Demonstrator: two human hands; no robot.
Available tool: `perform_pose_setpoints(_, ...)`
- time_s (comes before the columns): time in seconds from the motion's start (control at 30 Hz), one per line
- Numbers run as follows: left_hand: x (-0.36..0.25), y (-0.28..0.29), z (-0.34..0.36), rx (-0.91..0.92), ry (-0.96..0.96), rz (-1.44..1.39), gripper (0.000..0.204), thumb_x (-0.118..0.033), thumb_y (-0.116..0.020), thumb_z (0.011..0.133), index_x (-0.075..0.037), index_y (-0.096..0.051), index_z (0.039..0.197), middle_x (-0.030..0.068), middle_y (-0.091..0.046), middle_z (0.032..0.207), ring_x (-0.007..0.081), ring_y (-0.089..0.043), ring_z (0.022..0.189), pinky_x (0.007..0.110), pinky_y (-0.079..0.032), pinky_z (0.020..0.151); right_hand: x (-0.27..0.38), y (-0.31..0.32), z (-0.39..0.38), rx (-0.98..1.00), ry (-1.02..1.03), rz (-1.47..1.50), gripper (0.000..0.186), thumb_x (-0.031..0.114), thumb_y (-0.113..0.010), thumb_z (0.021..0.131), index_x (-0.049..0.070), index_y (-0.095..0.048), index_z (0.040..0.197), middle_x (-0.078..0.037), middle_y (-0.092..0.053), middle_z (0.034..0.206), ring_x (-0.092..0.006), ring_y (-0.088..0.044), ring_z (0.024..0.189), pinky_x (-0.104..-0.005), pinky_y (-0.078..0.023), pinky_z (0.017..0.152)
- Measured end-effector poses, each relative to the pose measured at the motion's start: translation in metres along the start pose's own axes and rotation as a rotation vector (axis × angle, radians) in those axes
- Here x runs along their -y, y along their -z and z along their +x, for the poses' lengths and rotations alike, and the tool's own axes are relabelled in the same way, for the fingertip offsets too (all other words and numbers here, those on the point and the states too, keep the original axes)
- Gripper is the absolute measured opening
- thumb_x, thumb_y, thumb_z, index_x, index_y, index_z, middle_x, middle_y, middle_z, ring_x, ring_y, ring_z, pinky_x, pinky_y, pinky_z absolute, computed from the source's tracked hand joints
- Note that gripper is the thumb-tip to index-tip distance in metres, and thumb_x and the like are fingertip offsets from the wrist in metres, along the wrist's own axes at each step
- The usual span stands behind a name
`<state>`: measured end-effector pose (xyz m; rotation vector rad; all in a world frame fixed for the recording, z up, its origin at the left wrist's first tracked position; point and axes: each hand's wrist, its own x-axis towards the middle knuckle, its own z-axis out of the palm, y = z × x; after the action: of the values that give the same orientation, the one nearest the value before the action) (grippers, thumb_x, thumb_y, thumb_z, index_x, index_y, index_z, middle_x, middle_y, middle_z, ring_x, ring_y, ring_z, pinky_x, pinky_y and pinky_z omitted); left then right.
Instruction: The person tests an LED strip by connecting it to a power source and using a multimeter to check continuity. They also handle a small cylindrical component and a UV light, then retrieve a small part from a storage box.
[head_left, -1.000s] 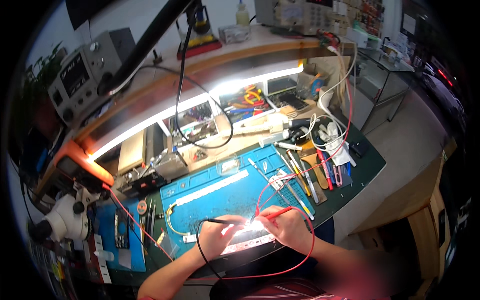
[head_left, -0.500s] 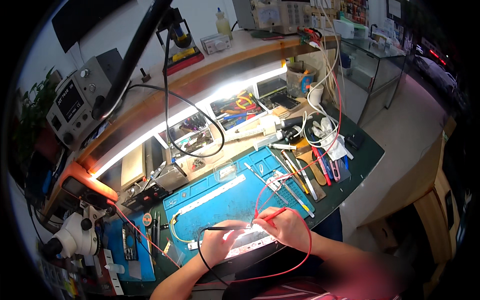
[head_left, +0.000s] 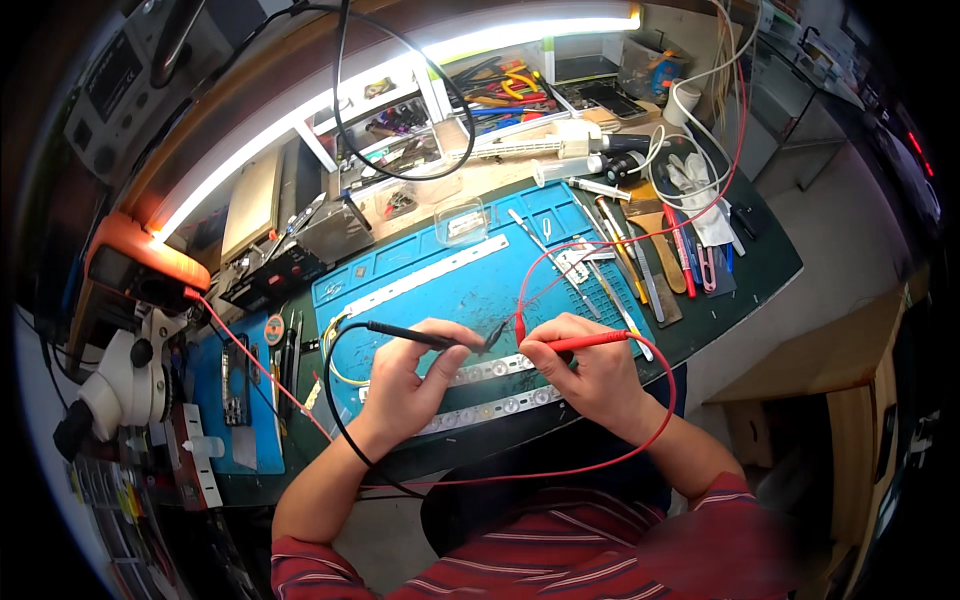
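Observation:
My left hand (head_left: 412, 378) is closed around a black test probe (head_left: 400, 332), its tip end pointing right. A red test probe (head_left: 595, 341) is gripped in my right hand (head_left: 590, 378). A red clip (head_left: 520, 328) on a thin red lead hangs beside my right fingertips; I cannot tell whether they touch it. A dark clip (head_left: 495, 336) lies just right of my left fingertips. Below and between the hands are LED strips (head_left: 490, 411) with round lenses, lying side by side near the front of the blue mat (head_left: 400, 305). They are unlit.
An orange multimeter (head_left: 150, 262) stands at left, above a white microscope (head_left: 120, 385). Tweezers, a brush (head_left: 655, 240) and pens lie at right. Another white strip (head_left: 430, 275) and a small clear box (head_left: 462, 222) are farther back. A looped black cable (head_left: 400, 175) hangs overhead.
The view has tilted down toward the bench. The bright glow at the strip between my hands has gone out. My hands have moved apart, each still holding its probe.

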<state>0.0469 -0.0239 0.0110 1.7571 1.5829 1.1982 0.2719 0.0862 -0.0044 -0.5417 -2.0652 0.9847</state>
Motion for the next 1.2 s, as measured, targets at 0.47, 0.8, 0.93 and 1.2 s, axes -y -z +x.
perform_pose_setpoints(0.47, 0.004, 0.018, -0.029, -0.086, 0.165, 0.012, 0.015, -0.008, -0.067, 0.102, 0.001, -0.072, 0.113, 0.0101, -0.078, 0.105, 0.0171, -0.073, 0.096, 0.030, -0.057, 0.085, 0.009, -0.037, 0.013, 0.129, -0.003, -0.040, 0.023, 0.029, -0.071, 0.100, 0.006, -0.074, 0.095, -0.009, -0.073, 0.086, -0.0269, -0.072, 0.072, -0.0352, -0.055, 0.061)
perform_pose_setpoints(0.8, 0.008, 0.012, -0.029, -0.081, 0.184, -0.041, 0.014, -0.002, -0.068, 0.099, -0.001, -0.073, 0.112, 0.0095, -0.077, 0.100, 0.0177, -0.075, 0.090, 0.030, -0.058, 0.080, 0.006, -0.039, 0.014, 0.155, 0.066, -0.010, 0.019, 0.023, -0.073, 0.099, 0.005, -0.072, 0.094, -0.010, -0.071, 0.085, -0.0285, -0.070, 0.076, -0.0368, -0.054, 0.065)
perform_pose_setpoints(0.93, 0.007, 0.016, -0.028, -0.040, 0.200, -0.028, 0.015, -0.006, -0.067, 0.102, 0.001, -0.071, 0.114, 0.0105, -0.078, 0.106, 0.0168, -0.074, 0.097, 0.030, -0.058, 0.085, 0.006, -0.039, 0.014, 0.149, 0.083, -0.032, 0.019, 0.022, -0.072, 0.099, 0.004, -0.071, 0.093, -0.010, -0.071, 0.085, -0.0285, -0.070, 0.075, -0.0365, -0.054, 0.064)
perform_pose_setpoints(1.2, 0.009, 0.014, -0.028, -0.052, 0.175, -0.026, 0.014, -0.004, -0.067, 0.100, 0.000, -0.072, 0.112, 0.0106, -0.077, 0.101, 0.0187, -0.074, 0.092, 0.031, -0.058, 0.082, 0.009, -0.038, 0.015, 0.149, 0.082, -0.035, 0.019, 0.022, -0.072, 0.099, 0.004, -0.071, 0.094, -0.010, -0.072, 0.085, -0.0281, -0.071, 0.076, -0.0358, -0.055, 0.064)
